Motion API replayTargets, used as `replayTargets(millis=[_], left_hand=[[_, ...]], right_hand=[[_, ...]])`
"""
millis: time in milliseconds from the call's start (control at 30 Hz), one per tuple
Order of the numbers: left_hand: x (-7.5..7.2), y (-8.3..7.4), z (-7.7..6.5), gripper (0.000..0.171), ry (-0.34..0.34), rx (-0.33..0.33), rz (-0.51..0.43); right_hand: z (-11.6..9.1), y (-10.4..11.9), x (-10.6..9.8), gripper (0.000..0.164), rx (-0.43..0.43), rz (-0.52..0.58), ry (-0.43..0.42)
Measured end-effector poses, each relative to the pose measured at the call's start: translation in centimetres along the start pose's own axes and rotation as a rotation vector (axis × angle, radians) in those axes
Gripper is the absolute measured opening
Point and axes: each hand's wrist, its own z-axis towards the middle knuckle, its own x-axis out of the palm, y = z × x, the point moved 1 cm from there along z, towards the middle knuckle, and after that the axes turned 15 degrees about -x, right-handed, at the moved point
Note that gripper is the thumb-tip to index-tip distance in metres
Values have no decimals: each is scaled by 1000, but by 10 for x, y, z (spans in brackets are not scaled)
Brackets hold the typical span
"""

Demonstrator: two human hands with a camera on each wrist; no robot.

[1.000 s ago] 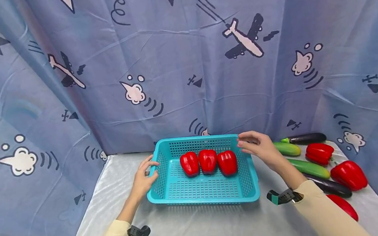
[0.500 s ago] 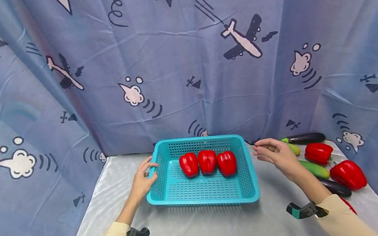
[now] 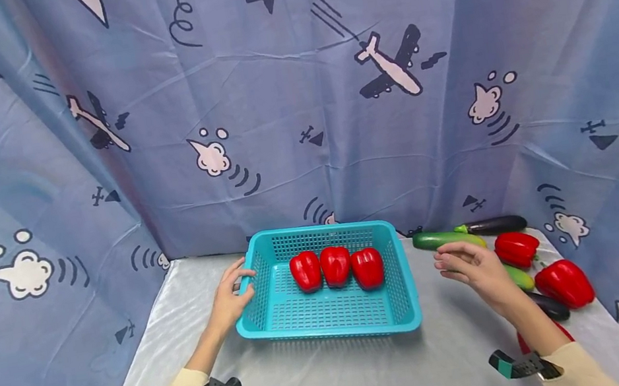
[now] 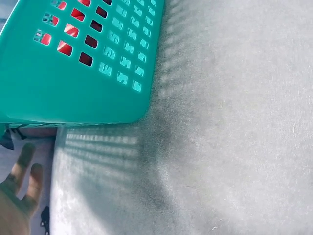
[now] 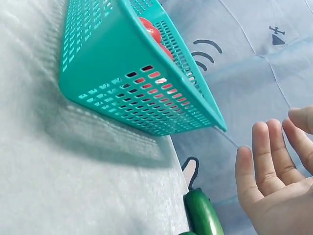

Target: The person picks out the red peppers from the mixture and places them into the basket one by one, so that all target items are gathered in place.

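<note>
Three red bell peppers (image 3: pixel 335 266) lie side by side in a turquoise plastic basket (image 3: pixel 330 333) with perforated walls. At the basket's left rim is my left hand (image 3: pixel 230 301), its fingertips and thumb right at the edge; in the left wrist view two of its fingers (image 4: pixel 33 188) are extended beside the basket. My right hand (image 3: pixel 477 271) hovers to the right of the basket with nothing in it, fingers loosely bent in front of a green cucumber (image 3: pixel 439 239). The right wrist view shows the fingers (image 5: pixel 263 156) spread apart from the basket wall.
Right of the right hand lie another cucumber (image 3: pixel 519 278), a dark eggplant (image 3: pixel 497 225) at the back and a second eggplant (image 3: pixel 550 306). More red bell peppers (image 3: pixel 565 283) lie there too, one partly behind the forearm. A patterned blue curtain (image 3: pixel 275 125) surrounds the pale-covered table (image 3: pixel 326 384).
My right hand has moved away from the basket's right rim, rightward and nearer to me, uncovering the back cucumber. The left hand stays at the left rim; the view shifts slightly.
</note>
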Motion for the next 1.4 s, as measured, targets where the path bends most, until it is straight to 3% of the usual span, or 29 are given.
replayTargets(millis=[300, 800, 1067, 1400], left_hand=[[0, 2, 0, 26, -8, -4, -2], [-1, 0, -2, 25, -7, -7, -21], [0, 1, 0, 25, -6, -8, -34], [1, 3, 1, 24, -22, 2, -43]], right_hand=[[-9, 2, -14, 26, 46, 58, -7], [-15, 9, -46, 22, -13, 19, 74], [-23, 9, -63, 24, 17, 12, 108], [-43, 8, -93, 27, 137, -133, 78]])
